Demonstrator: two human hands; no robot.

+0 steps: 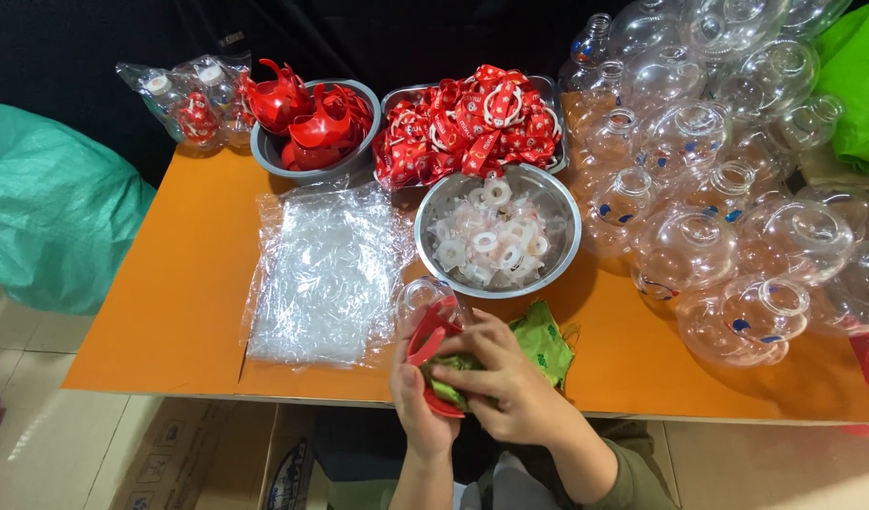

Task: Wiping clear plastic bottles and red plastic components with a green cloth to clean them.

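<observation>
Orange table, one, taken as landmark. At its near edge: left hand and right hand, both clamped together on one clear bottle with a red handle piece and a green cloth; the bottle's long axis tilts up and away from the person. Steel containers at the table's middle and far side, three: round bowl of white rings; round bowl of red handles; tray of red straps. One stack of clear bags at centre-left. Clear bottles heaped along the right end, too many to count.
</observation>
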